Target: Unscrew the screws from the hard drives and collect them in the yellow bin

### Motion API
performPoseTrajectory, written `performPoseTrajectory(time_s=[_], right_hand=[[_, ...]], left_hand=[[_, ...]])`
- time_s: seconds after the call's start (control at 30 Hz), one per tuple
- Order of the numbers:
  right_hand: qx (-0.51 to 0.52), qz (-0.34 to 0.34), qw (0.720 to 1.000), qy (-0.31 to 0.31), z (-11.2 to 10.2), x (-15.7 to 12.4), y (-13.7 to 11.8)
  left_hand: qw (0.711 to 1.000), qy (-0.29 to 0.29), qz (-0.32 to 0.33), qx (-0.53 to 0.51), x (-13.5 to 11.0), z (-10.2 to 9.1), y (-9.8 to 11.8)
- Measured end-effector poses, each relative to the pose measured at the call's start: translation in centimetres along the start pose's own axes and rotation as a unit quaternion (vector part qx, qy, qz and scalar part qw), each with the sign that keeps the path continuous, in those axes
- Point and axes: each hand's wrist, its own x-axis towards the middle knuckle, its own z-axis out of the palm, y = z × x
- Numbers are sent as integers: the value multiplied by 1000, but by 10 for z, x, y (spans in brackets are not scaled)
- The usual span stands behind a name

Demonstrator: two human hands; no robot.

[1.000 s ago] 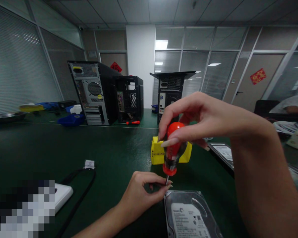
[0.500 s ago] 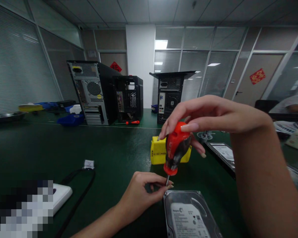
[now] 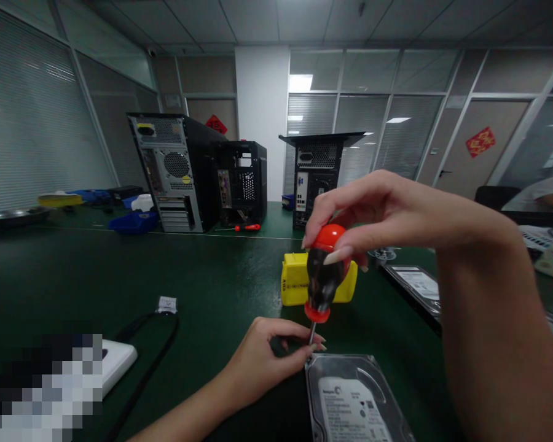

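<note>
My right hand (image 3: pixel 378 212) grips the top of a stubby red and black screwdriver (image 3: pixel 323 276), held upright with its tip at the top left corner of a silver hard drive (image 3: pixel 354 399). That drive lies flat on the green table near the bottom edge of the view. My left hand (image 3: pixel 270 362) is closed in a pinch around the metal shaft just above the drive's corner. A yellow plastic box (image 3: pixel 295 283) stands right behind the screwdriver.
Three black computer cases (image 3: pixel 175 172) (image 3: pixel 242 181) (image 3: pixel 316 175) stand at the back, with a second screwdriver (image 3: pixel 246 227) lying before them. Another hard drive (image 3: pixel 415 285) lies to the right. A black cable (image 3: pixel 150 362) and white device (image 3: pixel 117 359) lie left. Another person's arm (image 3: pixel 541 197) shows far right.
My right hand's fingers have shifted around the screwdriver handle, turning it, while the tip stays at the drive's corner. My left hand has kept its pinch on the shaft.
</note>
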Motion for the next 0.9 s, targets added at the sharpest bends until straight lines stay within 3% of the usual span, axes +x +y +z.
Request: performPoseTrajectory(time_s=[0.3,0.5,0.7,0.9], right_hand=[[-115,20,992,55,8,6,-4],[-83,-35,996,-21,7,6,-4],[60,-12,992,-112,-7,-6,5],[123,-13,987,-106,-8,-4,16]], left_hand=[[995,17,-42,-84,2,1,-10],[999,19,-34,-37,3,1,-4],[1000,11,-10,-18,2,1,-1],[999,8,-9,-29,1,2,-1]])
